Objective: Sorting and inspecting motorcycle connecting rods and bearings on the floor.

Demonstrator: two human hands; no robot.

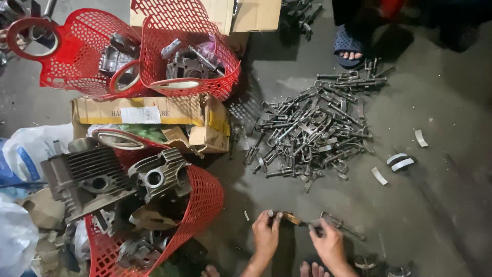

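My left hand and my right hand are low over the concrete floor at the bottom middle. Together they grip a small metal part with a brownish middle piece, one hand at each end. Right beside my right hand lies a metal clamp piece with a rod that runs off to the right. A large pile of dark metal clamps and bolts is spread on the floor beyond my hands.
A red mesh basket of engine cylinders stands at lower left, with two more red baskets on cardboard boxes behind. Curved metal strips lie at right. Another person's sandalled foot is at the top. My toes show below.
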